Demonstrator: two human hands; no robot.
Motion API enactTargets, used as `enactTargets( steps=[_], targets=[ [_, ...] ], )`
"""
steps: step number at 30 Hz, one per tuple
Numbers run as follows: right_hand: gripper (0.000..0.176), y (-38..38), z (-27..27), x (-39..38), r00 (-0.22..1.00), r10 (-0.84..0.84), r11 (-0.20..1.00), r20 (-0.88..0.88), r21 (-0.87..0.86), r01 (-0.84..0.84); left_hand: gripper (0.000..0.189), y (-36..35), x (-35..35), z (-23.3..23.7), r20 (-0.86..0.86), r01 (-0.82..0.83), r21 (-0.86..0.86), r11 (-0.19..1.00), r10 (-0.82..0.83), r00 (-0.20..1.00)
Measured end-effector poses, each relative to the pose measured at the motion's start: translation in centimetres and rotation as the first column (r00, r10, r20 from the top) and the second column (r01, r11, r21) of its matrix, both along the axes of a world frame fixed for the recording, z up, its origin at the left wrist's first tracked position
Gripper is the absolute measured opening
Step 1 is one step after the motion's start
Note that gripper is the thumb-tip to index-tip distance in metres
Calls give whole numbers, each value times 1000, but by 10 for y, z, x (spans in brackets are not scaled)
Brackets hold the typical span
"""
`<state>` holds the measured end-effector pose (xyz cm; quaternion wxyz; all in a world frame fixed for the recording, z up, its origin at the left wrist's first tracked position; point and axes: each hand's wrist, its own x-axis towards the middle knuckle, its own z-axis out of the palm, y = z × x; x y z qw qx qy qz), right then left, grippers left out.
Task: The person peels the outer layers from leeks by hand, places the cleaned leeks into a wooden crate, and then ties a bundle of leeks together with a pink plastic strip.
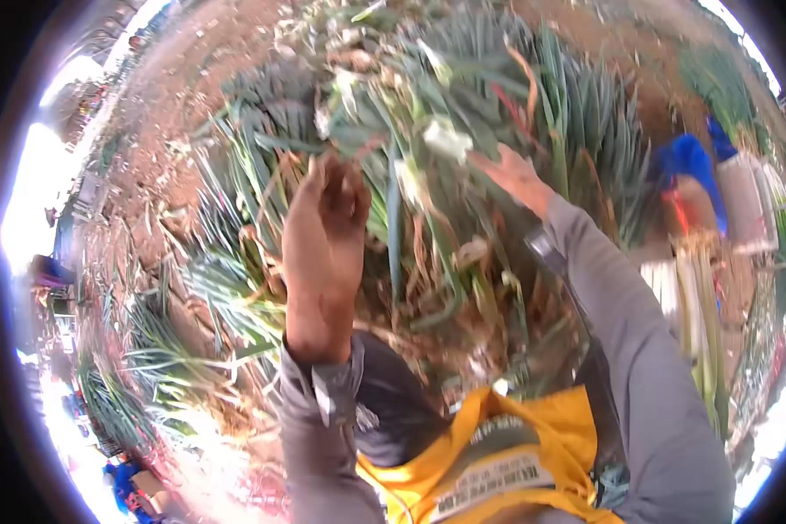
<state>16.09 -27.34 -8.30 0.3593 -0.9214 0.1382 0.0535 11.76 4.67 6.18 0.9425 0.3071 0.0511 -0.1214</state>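
Observation:
In front of me lies a large heap of green onions, long dark green leaves mixed with dry brown ones. My left hand is raised over the left part of the heap. Its fingers are curled in and blurred; what they hold, if anything, I cannot make out. To the right, my right hand reaches over the heap with its fingers stretched out. Its fingertips are close to a whitish piece of onion leaf; blur hides whether they touch. Loose peeled leaves hang between my two hands.
More green onions lie in bunches on the left. At the right are a blue bag, a pale crate and a bundle of onions with long pale stalks. Brown soil shows behind. A yellow apron covers my lap.

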Motion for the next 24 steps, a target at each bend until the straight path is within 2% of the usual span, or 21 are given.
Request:
enactTargets(
  steps=[1,2,3,5,7,8,9,11,12,13,15,16,17,18,19,20,21,22,24],
  targets=[
    [130,15,-8,-14,987,-17,986,-157,161,43,20,-3,-11,-10,-28,5,10,1000,-5,1000],
    [129,34,-22,-23,994,27,993,-103,121,-14,19,-9,-11,-16,-70,-40,30,999,42,997],
    [130,54,-30,-36,994,98,994,-50,-40,-100,17,-14,-13,-24,-122,-79,58,995,86,989],
    [131,95,-20,-65,979,113,990,-173,-67,-126,16,-14,-24,-59,-157,-80,91,993,93,983],
    [132,122,-69,-85,981,154,895,122,-437,-86,15,-2,-32,-96,-324,27,33,999,-15,946],
    [126,127,-90,-85,921,146,885,362,-465,42,15,-6,-39,-88,-372,16,101,995,22,928],
    [126,127,-99,-81,921,141,887,364,-460,46,15,-9,-44,-77,-370,20,105,994,20,929],
    [113,122,-113,-64,956,74,938,285,-345,30,16,-14,-59,-53,-21,-50,211,976,55,998],
    [91,116,-112,-57,944,-3,937,329,-328,117,17,-21,-67,-40,-35,-94,257,962,107,994],
    [61,103,-95,-58,966,-107,983,236,-119,138,17,-20,-77,-35,-43,-101,250,963,115,992],
    [40,71,-92,-69,988,-32,999,149,10,31,18,-13,-94,-24,-51,-9,187,982,19,999],
    [36,64,-75,-81,986,85,996,147,0,-86,20,-5,-102,-26,-118,41,106,994,-28,993],
    [33,63,-52,-109,969,202,979,141,-13,-202,20,1,-113,-21,-95,38,98,994,-29,995],
    [32,67,-18,-153,927,345,938,-145,73,-338,21,7,-129,-14,-96,25,112,993,-14,995],
    [29,67,-21,-181,904,400,913,-147,145,-381,21,11,-142,-10,-122,19,136,991,-3,992],
    [30,70,-13,-203,852,394,909,-345,281,-307,21,15,-151,-7,-118,20,124,992,-5,993],
    [34,70,-11,-223,805,460,886,-374,257,-387,21,21,-156,-4,-109,16,121,993,-3,994],
    [38,65,-31,-241,768,534,841,-354,124,-527,21,25,-159,-3,-102,10,120,993,2,995],
    [37,69,-26,-256,710,548,832,-442,198,-519,21,31,-161,-5,-140,-27,124,992,44,989]
  ],
)
